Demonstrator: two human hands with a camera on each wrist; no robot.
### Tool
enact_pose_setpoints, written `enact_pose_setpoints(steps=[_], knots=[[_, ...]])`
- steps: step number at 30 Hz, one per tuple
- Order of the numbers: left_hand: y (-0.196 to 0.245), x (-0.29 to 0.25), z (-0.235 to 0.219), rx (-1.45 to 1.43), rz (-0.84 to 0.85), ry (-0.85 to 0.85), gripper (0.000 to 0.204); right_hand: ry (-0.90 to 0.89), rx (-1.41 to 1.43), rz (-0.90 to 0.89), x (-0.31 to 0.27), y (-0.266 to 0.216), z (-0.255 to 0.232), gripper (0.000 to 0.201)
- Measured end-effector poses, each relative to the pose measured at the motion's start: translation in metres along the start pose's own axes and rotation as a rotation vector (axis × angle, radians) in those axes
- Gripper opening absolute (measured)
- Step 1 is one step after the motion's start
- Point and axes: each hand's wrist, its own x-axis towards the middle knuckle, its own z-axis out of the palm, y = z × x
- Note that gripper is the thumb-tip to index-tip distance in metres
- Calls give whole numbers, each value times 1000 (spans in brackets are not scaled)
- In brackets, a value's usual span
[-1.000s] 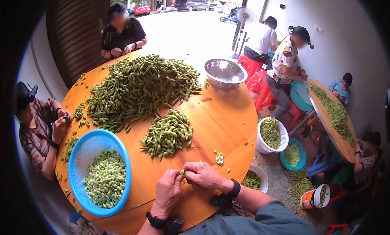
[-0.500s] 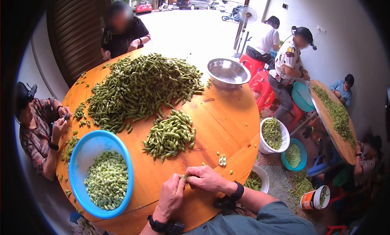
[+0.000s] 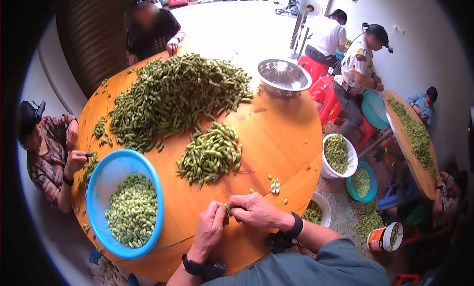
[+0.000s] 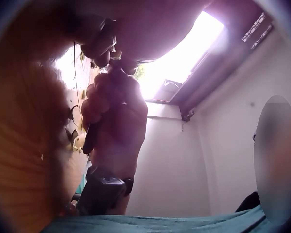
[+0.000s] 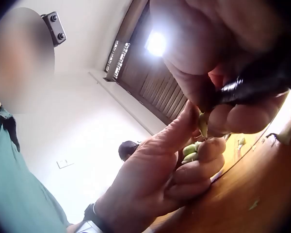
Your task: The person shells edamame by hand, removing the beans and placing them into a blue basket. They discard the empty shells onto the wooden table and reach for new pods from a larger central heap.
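My left hand [image 3: 210, 226] pinches a green edamame pod [image 5: 202, 124] between thumb and forefinger, above the table's near edge. Its other fingers curl around a few shelled beans [image 5: 190, 154], seen in the right wrist view. Meeting it at the pod, my right hand [image 3: 259, 211] grips a shiny black hand tool [image 5: 237, 90]; its working end is hidden by the fingers. Left of the hands, a blue mesh basket [image 3: 111, 170] contains shelled beans [image 3: 132, 207]. Beyond them lies a small heap of pods [image 3: 210, 155], with a much larger pod pile [image 3: 177, 98] behind it.
On the round wooden table [image 3: 266, 147] stands a metal colander [image 3: 284, 81] at the far right. An opened pod [image 3: 275, 185] lies near my right hand. People sit at the left and far sides. Buckets and basins, including a white basket [image 3: 348, 160], stand on the floor at right.
The head view has shifted, so the table sits further right and higher. My hands stay together at the pod. The person at left has moved their hands apart; the far person has straightened up.
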Motion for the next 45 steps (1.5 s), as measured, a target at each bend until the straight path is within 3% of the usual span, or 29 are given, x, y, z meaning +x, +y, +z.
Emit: enact_pose_setpoints(steps=[1,4,8,10,17,20,21,23,24,26,27,29,30,34,36,39,43,45], knots=[[0,0,0,2,-21,4,20,28,-55,-98,-1,2,2,14],[6,-1,1,-273,-124,-64,20,-73,157,16,-3,2,-7,13],[8,-1,-1,-241,-140,-106,20,-174,482,166,-3,0,-11,13],[6,1,0,-722,-325,-138,21,-174,496,154,-1,1,-11,12],[4,3,-8,-909,-329,-102,23,-120,424,127,3,2,-10,11],[5,5,-13,-914,-322,-47,24,17,-16,45,-1,-1,-17,11],[6,5,-14,-901,-338,-34,24,12,-15,49,-2,1,-18,11],[9,4,-13,-903,-361,-80,24,114,-410,-69,-5,6,-19,16],[9,4,-12,-902,-379,-130,25,111,-410,-66,-6,4,-17,16],[5,4,-12,-899,-387,-188,26,300,-495,-169,-9,-4,-12,19],[2,4,-12,-893,-391,-247,27,298,-494,-165,-8,-7,-9,19],[-1,5,-9,-881,-404,-274,28,236,-45,-174,-6,-14,-2,15],[-2,5,-9,-867,-411,-302,30,186,26,-127,-6,-18,-1,12],[2,1,-7,-760,-393,-256,34,230,-88,-253,-1,-13,2,8],[9,0,-4,-755,-424,-171,37,234,-313,-312,-1,-17,1,7],[3,1,-3,-739,-411,-230,37,222,-505,-371,0,-18,3,10],[7,2,-5,-795,-410,-209,30,255,-323,-352,2,-13,7,11],[7,2,-3,-736,-421,-128,21,296,-93,-89,-2,-14,7,9]])
